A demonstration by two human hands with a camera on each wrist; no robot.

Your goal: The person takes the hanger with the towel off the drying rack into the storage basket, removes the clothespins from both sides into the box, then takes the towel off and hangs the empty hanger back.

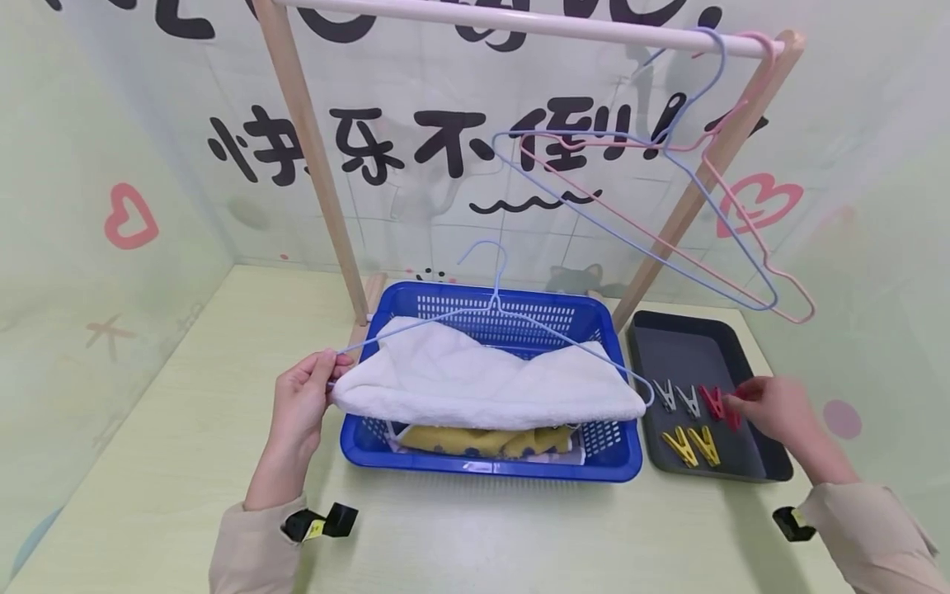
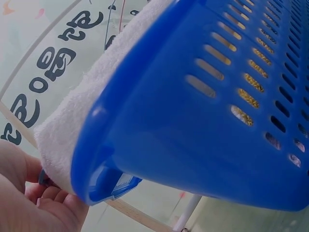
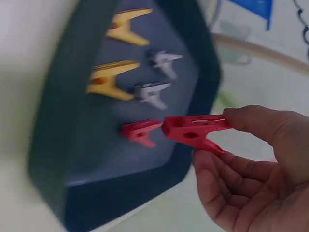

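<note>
My left hand (image 1: pixel 300 396) pinches the left end of a light blue hanger (image 1: pixel 496 304), beside a corner of the white towel (image 1: pixel 482 379). The towel lies folded over the hanger's lower part, above the blue basket (image 1: pixel 364 450). In the left wrist view, the basket's wall (image 2: pixel 145 130) fills much of the picture, and the left hand (image 2: pixel 43 193) is at the towel's corner. Over the dark tray (image 1: pixel 668 334), my right hand (image 1: pixel 779 408) pinches a red clothespin (image 3: pixel 193 131) by its handle ends. Another red clothespin (image 3: pixel 141 131) lies in the tray beneath it.
Two grey clothespins (image 1: pixel 688 400) and two yellow ones (image 1: pixel 703 445) lie in the tray. Yellow patterned cloth (image 1: pixel 475 441) sits in the basket. Behind stands a rack with a white rail (image 1: pixel 519 21), where a blue hanger (image 1: pixel 594 132) and a pink hanger (image 1: pixel 797 293) hang at the right.
</note>
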